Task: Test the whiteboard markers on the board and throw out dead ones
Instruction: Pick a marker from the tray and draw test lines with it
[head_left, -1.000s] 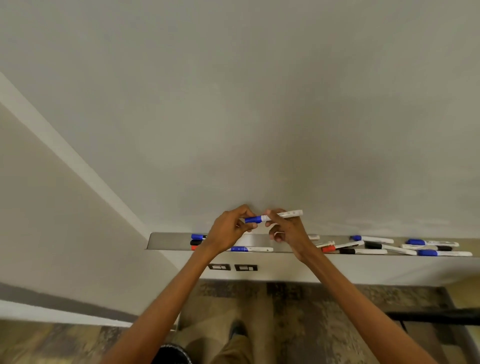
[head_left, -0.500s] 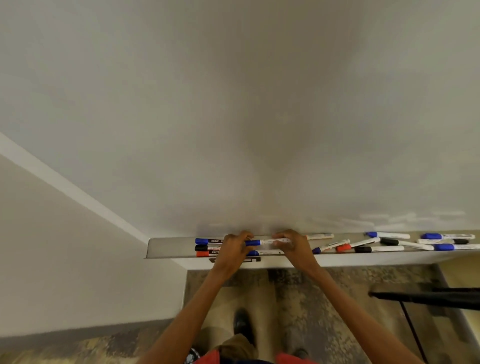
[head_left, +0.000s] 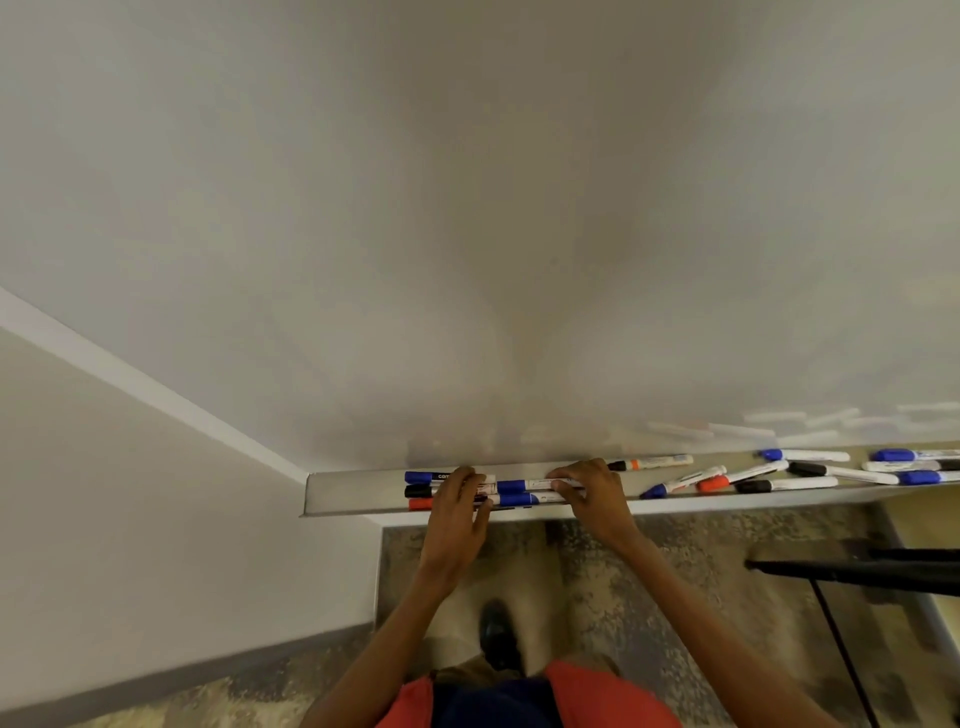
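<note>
Both hands are working low at the long grey metal tray (head_left: 337, 493) under the white whiteboard (head_left: 467, 208). The right hand (head_left: 592, 499) is pinching the barrel of a blue-capped white marker (head_left: 519, 487), which is running level along the tray. The left hand (head_left: 457, 506) is laying bent fingers across the left-end cluster of blue-, black- and red-capped markers (head_left: 418, 490); can't tell whether it's gripping any. The scattered capped markers (head_left: 737, 475) are lying further right in the tray, apart from both hands. The patterned carpet floor (head_left: 649, 571) is showing below.

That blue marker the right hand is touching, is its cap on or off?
On: the marker wears its blue cap, lying flat in the tray.
</note>
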